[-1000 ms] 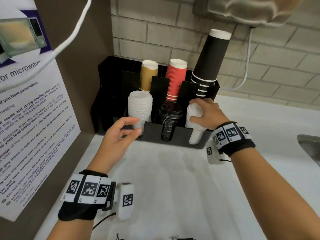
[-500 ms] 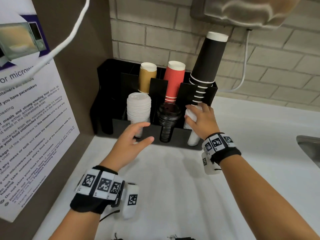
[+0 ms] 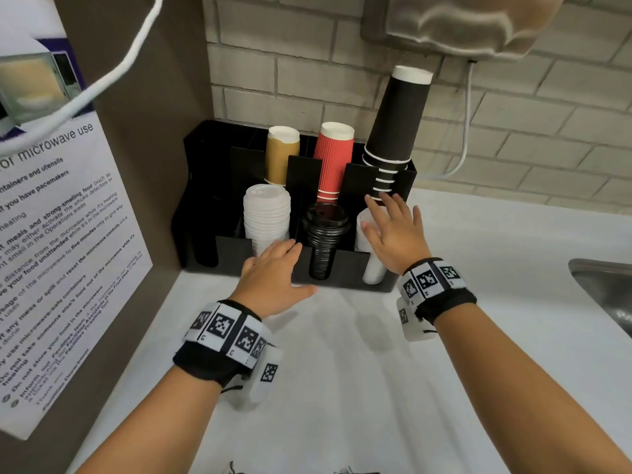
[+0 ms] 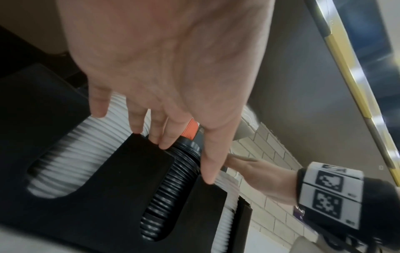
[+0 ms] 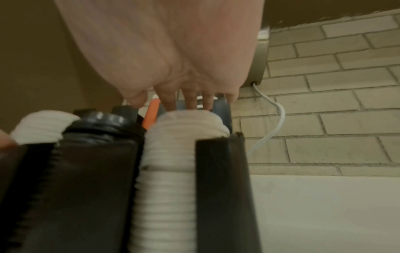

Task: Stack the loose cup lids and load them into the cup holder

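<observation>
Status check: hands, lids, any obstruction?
Left hand open at holder front. Right hand open, flat over right white lid stack. All three lid stacks slotted. Nothing blocking.

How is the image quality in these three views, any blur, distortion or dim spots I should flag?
Head view: evenly lit and fairly sharp, wide-angle bending at the edges, soft shadows of the arms on the white counter. Left wrist view: the left hand fills the frame, slightly soft; the white lid stack is smeared. Right wrist view: dimmer, with the right hand and black holder blurred.
</observation>
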`<action>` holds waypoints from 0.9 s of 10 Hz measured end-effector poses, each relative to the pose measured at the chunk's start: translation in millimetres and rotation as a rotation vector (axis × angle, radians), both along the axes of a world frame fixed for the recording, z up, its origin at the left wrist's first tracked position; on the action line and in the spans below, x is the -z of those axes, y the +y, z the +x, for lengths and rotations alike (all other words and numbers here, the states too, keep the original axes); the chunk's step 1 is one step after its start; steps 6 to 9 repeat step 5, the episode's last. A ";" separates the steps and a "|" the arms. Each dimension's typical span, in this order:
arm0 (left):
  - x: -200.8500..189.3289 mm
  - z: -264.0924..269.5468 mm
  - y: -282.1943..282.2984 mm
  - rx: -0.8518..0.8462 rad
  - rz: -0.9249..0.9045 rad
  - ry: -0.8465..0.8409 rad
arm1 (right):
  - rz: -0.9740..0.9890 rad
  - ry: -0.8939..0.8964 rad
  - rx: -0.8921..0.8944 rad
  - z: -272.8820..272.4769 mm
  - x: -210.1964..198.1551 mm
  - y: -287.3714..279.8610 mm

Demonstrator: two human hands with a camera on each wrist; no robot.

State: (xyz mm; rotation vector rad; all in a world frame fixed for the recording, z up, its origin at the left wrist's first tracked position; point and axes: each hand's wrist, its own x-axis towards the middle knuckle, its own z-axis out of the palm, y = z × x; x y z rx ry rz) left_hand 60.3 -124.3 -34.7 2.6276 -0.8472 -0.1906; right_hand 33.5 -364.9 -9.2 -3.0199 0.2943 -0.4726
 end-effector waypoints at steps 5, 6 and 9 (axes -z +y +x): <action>-14.4 18.3 5.1 0.067 -0.119 0.081 | 0.153 -0.005 0.049 -8.2 15.4 11.2; -14.4 18.3 5.1 0.067 -0.119 0.081 | 0.153 -0.005 0.049 -8.2 15.4 11.2; -14.4 18.3 5.1 0.067 -0.119 0.081 | 0.153 -0.005 0.049 -8.2 15.4 11.2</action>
